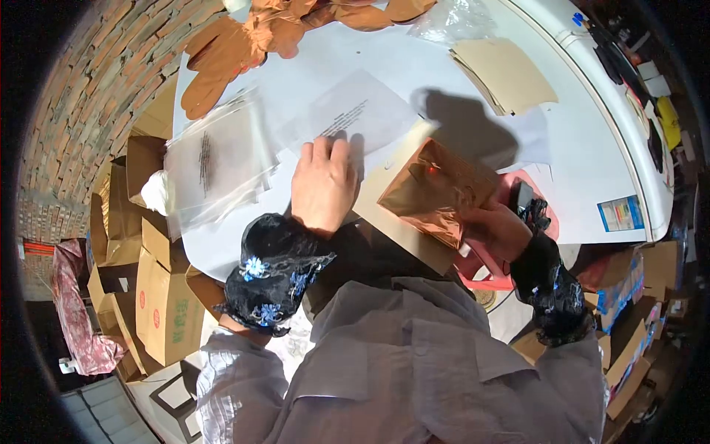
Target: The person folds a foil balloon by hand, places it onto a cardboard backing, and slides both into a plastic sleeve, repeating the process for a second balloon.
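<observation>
My left hand (323, 185) rests on the white table with its fingers curled at the lower edge of a clear plastic bag (370, 111) printed with small dark text. My right hand (499, 228) grips a folded copper-coloured foil packet (436, 192) together with a beige card sheet (384, 185) beneath it, tilted above the table's front edge. The thumb lies on the foil; the other fingers are hidden underneath. Left of my left hand lies a stack of clear printed bags (214, 159).
Copper foil pieces (214, 66), some glove-shaped, lie at the far left of the table (310, 74). Beige card sheets (506, 74) are stacked far right, near crumpled clear plastic (455, 22). A pink stool (484, 270) and cardboard boxes (166, 303) stand below the table.
</observation>
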A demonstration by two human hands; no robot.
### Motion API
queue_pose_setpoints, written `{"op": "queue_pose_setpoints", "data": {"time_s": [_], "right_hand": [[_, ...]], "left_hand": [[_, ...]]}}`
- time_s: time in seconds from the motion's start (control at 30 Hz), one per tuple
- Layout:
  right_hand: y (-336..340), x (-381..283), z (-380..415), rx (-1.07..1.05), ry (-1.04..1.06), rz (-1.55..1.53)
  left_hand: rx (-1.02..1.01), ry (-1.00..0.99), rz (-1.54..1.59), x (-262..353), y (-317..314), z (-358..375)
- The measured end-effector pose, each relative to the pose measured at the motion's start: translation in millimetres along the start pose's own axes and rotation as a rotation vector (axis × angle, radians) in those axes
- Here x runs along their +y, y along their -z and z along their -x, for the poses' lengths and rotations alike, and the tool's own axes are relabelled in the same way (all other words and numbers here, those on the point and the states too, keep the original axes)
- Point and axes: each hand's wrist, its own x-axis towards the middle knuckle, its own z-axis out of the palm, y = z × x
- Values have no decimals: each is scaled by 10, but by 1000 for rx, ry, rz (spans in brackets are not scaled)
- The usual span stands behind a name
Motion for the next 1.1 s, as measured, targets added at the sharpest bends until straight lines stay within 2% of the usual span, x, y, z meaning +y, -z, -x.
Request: {"op": "queue_pose_setpoints", "data": {"time_s": [0.1, 0.17, 0.23, 0.3, 0.33, 0.37, 0.43, 0.5, 0.57, 0.67, 0.73, 0.83, 1.0, 1.1], "right_hand": [[53, -65, -99, -42, -13, 106], [35, -175, -140, 0, -257, -281], [16, -593, -278, 134, -676, -1014], [32, -375, -280, 22, -320, -447], [32, -306, -269, 5, -294, -447], [31, -250, -263, -11, -268, -447], [8, -538, -355, 34, -523, -1014], [-43, -462, -367, 55, -234, -492], [-63, -422, -343, 66, -102, -193], [-32, -493, -321, 42, -64, 29], [45, -597, -342, -26, 47, 324], [-55, -716, -502, 118, -484, -990], [-120, -790, -571, 236, -536, -960], [-122, -854, -576, 253, -503, -961]], "left_hand": [[23, 38, -6, 44, -19, 56], [33, -2, -10, 98, -19, 96], [43, -49, -53, 150, -12, 117], [-10, -60, -117, 235, 27, 149], [-36, -65, -149, 270, 33, 163], [-48, -79, -157, 296, 21, 178], [-51, -84, -193, 352, -18, 185], [-52, -92, -189, 358, 21, 169], [-29, -46, -143, 333, 32, 197], [-27, -11, -100, 345, 59, 235], [-16, -27, -127, 366, 16, 225], [-54, -19, -160, 405, -15, 185], [-79, -1, -219, 453, -81, 132], [50, 11, -219, 413, -132, 205]]}}
